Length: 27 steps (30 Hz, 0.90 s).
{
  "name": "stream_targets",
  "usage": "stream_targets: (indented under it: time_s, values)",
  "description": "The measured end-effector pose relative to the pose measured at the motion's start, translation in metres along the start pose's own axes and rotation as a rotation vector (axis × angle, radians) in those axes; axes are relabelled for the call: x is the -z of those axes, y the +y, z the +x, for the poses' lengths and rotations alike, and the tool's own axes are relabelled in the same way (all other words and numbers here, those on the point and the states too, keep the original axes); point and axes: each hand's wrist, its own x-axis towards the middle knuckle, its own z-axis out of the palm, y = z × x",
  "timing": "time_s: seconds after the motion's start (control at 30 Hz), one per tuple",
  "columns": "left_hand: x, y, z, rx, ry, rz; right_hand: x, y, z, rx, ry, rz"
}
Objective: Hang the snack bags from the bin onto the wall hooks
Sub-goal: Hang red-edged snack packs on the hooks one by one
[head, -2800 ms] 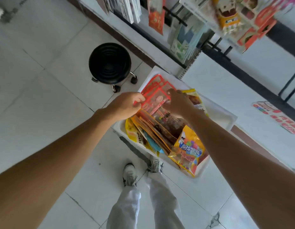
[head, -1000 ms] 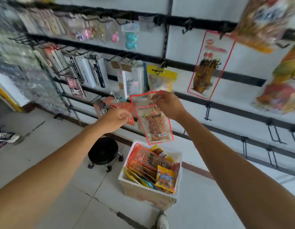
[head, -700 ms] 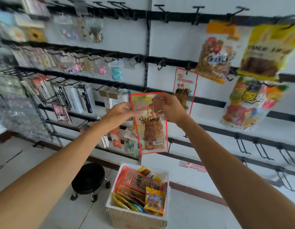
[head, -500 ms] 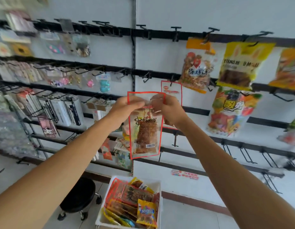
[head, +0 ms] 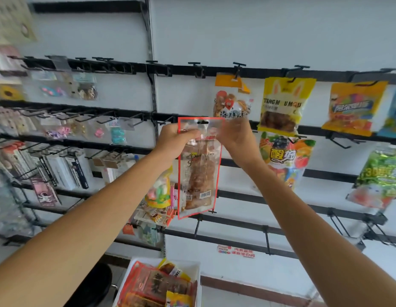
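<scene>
One bag (head: 198, 173); left hand (head: 173, 140), right hand (head: 235, 138)

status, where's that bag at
Left hand and right hand each grip a top corner of the red-edged snack bag. Bag up at the rail, hang hole not visibly hooked. Nothing seen blocking.

I get bright, even light; the snack bag (head: 198, 173) glares, hanging goods (head: 59, 91) left of my grip smear, and the edges bow.

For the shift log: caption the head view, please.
Left hand and right hand pinch a red-edged clear snack bag by its top before black wall hooks, white bin below.
</scene>
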Motion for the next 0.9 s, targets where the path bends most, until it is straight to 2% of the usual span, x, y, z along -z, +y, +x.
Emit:
stream_targets:
  time_s: [0.07, 0.13, 0.23, 0.33, 0.53, 0.63, 0.7, 0.77, 0.83, 0.9]
  values:
    - [-0.016, 0.004, 0.002, -0.005, 0.079, 0.025, 0.007, 0.007, -0.001, 0.026, 0.074, -0.084]
    - [-0.029, 0.006, 0.005, -0.03, 0.169, 0.057, 0.01, 0.01, -0.007, 0.058, -0.039, -0.109]
    - [-0.051, 0.009, 0.006, -0.009, 0.182, 0.049, 0.01, 0.013, -0.017, 0.083, -0.245, -0.104]
    - [-0.066, 0.006, 0.004, 0.04, 0.203, 0.055, 0.005, 0.019, -0.021, 0.086, -0.236, -0.126]
    - [-0.075, 0.002, -0.006, 0.014, 0.03, 0.049, 0.007, 0.04, -0.018, 0.099, -0.192, -0.179]
    - [-0.07, -0.004, -0.011, 0.016, -0.058, 0.08, 0.005, 0.046, -0.02, 0.055, -0.188, -0.122]
    - [-0.063, -0.012, -0.009, -0.046, -0.085, 0.134, 0.004, 0.049, -0.02, 0.012, -0.207, -0.073]
    - [-0.055, -0.018, -0.008, -0.148, -0.03, 0.215, 0.004, 0.051, -0.018, -0.028, -0.227, -0.024]
    - [-0.047, -0.024, -0.004, -0.244, 0.105, 0.332, 0.004, 0.051, -0.013, -0.076, -0.233, 0.052]
    - [-0.038, -0.031, 0.003, -0.26, 0.199, 0.433, 0.004, 0.05, -0.008, -0.117, -0.229, 0.138]
